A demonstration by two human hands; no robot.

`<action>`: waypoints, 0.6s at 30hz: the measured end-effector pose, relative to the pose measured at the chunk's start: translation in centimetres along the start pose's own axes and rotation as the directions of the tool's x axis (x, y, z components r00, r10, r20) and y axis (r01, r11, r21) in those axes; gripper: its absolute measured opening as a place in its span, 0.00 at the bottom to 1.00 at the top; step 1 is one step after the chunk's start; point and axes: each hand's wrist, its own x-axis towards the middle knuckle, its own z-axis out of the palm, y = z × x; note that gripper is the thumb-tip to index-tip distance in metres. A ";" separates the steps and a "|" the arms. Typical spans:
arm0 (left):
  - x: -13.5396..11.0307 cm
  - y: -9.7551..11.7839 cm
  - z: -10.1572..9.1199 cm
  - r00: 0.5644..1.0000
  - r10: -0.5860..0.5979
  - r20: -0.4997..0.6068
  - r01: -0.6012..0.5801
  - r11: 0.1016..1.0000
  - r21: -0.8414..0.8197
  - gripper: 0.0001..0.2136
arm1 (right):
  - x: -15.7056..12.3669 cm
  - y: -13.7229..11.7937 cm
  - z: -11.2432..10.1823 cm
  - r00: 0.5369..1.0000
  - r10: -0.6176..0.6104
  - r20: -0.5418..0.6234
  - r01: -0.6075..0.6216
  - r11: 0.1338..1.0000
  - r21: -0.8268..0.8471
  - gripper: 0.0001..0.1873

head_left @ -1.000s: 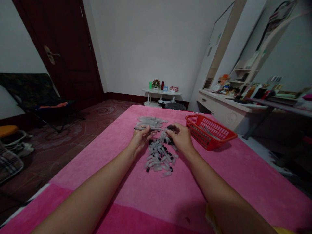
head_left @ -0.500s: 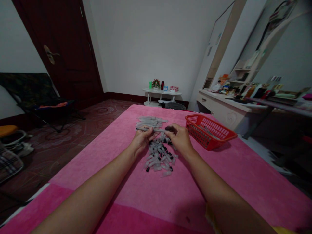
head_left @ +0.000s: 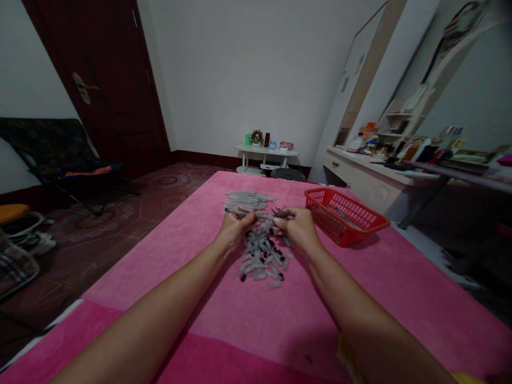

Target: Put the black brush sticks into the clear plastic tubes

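My left hand (head_left: pixel 237 226) pinches a thin grey pen-like stick (head_left: pixel 260 216) with a dark left end, held level above the table. Its other end is at the closed fingers of my right hand (head_left: pixel 295 224). Several thin dark points (head_left: pixel 279 210) stick out by my right fingers; I cannot make out what they belong to. Just behind my hands lies a stack of similar pale sticks (head_left: pixel 248 199). Below them, nearer to me, small clear plastic sleeves and black caps (head_left: pixel 262 256) lie in a loose pile.
A red plastic basket (head_left: pixel 346 216) with thin grey items inside stands right of my hands. Pink cloth (head_left: pixel 168 250) covers the table. Further off are a low white stand (head_left: pixel 266 151), a cluttered dresser (head_left: pixel 372 170) on the right and a folding chair (head_left: pixel 52 144) on the left.
My right hand has shifted slightly right, and more thin dark points now show above its fingers. The stick stays between both hands, tilting slightly more to the right.
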 end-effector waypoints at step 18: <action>-0.4 1.0 0.6 0.992 0.111 0.058 -0.115 0.990 0.079 0.18 | -0.6 -2.4 -1.0 0.929 0.314 0.195 -0.347 0.923 0.169 0.06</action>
